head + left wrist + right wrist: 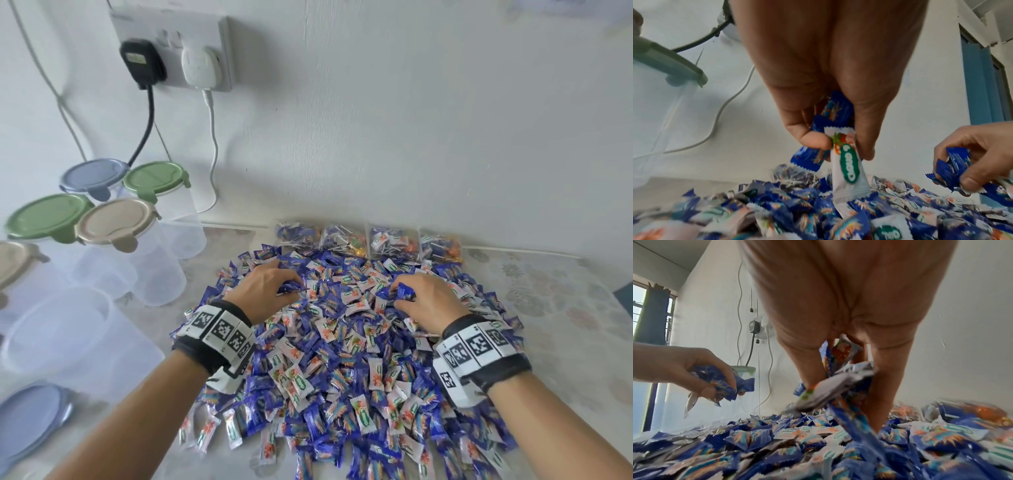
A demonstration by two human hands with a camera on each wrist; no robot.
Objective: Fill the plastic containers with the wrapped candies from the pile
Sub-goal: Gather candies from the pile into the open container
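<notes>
White wall fills the background, with a double socket (pixel 171 51) carrying a black plug (pixel 142 63) and a white plug (pixel 200 66), their cables trailing down to the table (pixel 548 308), which wears a pale floral cover. On it I see the pile (pixel 342 359) of wrapped candies, blue and white wrappers heaped across the middle. My left hand (pixel 267 286) sits on the far left part of the heap, fingers curled around a small clutch of sweets; from the left wrist view I can make out a white candy (pixel 846 165) and blue ones pinched between thumb and fingertips. My right hand (pixel 424 298) is on the far right part of the heap, well apart from the left, and it too is closed around a bunch of wrappers, blue and white. To my left stand the plastic containers (pixel 157 270), clear tubs with lids on: blue (pixel 92 176), green (pixel 154 178), another green (pixel 48 216) and beige (pixel 114 222). Nearer me an open clear container (pixel 58 329) stands with a blue lid (pixel 30 418) lying beside it. Behind the heap, against the wall, four clear bags (pixel 370 240) of sweets lie in a row.
</notes>
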